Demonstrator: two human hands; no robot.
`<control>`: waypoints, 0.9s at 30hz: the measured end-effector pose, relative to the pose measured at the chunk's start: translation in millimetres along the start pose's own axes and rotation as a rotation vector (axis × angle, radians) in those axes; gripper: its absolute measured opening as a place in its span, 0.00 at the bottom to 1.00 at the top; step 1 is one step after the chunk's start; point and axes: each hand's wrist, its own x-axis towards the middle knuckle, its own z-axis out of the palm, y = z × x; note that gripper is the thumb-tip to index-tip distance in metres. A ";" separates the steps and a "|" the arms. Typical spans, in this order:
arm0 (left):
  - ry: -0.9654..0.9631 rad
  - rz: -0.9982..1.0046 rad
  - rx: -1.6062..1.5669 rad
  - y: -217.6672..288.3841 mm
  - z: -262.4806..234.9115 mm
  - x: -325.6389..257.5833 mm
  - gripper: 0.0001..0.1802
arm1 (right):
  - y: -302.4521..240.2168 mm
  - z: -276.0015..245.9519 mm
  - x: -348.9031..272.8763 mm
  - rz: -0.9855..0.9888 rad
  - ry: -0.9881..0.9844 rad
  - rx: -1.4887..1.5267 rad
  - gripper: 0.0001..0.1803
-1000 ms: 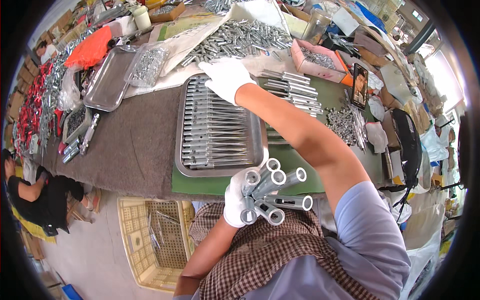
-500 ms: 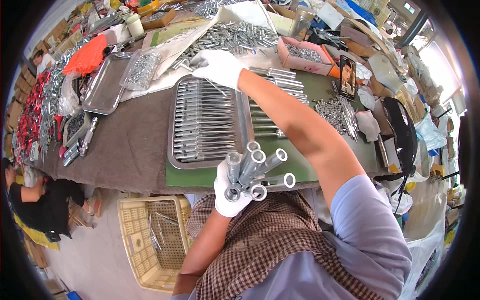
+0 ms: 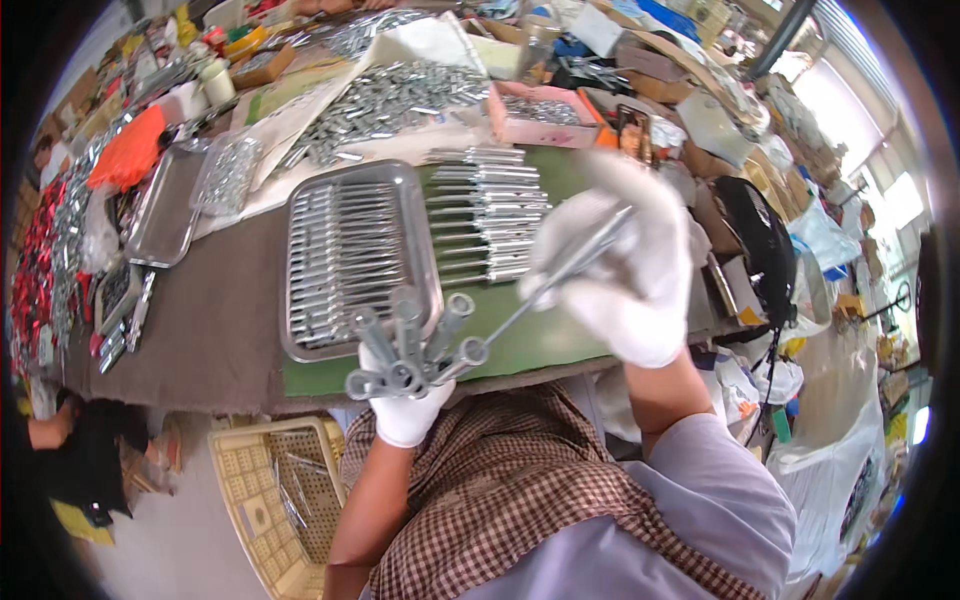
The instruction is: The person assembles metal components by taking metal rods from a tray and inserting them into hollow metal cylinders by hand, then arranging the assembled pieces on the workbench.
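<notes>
A gloved left hand (image 3: 405, 415) at lower centre of the frame is closed around a fanned bundle of metal tubes (image 3: 415, 352), their open ends toward the camera, just in front of the table's near edge. The gloved right hand (image 3: 618, 268), right of centre, pinches one long thin rod (image 3: 560, 275) whose lower tip meets the mouth of a tube at the bundle's right side. The step in hand looks like threading rods into tubes one at a time; the next move likely calls for steady aim down the bore while the left grip keeps the bundle from splaying. Behind the bundle a steel tray (image 3: 432, 262) holds rows of rods, with a stack of finished pieces (image 3: 487, 212) beside it on the green mat (image 3: 540, 345). A pink carton (image 3: 545, 118) sits upper centre, an orange bag (image 3: 128, 148) upper left, and a cream plastic crate (image 3: 262, 500) lower left, under the table.
</notes>
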 end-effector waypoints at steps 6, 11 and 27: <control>0.063 0.116 0.212 2.6 1.9 5.3 0.31 | 12.1 18.4 -9.8 -0.026 -0.154 -0.479 0.29; 0.108 -0.026 -0.061 5.0 4.6 1.4 0.28 | 7.4 16.0 -7.3 -0.074 -0.209 -0.545 0.31; 0.074 -0.218 -0.466 -4.5 3.7 -7.2 0.53 | 16.8 21.3 -4.5 -0.150 -0.263 -0.469 0.22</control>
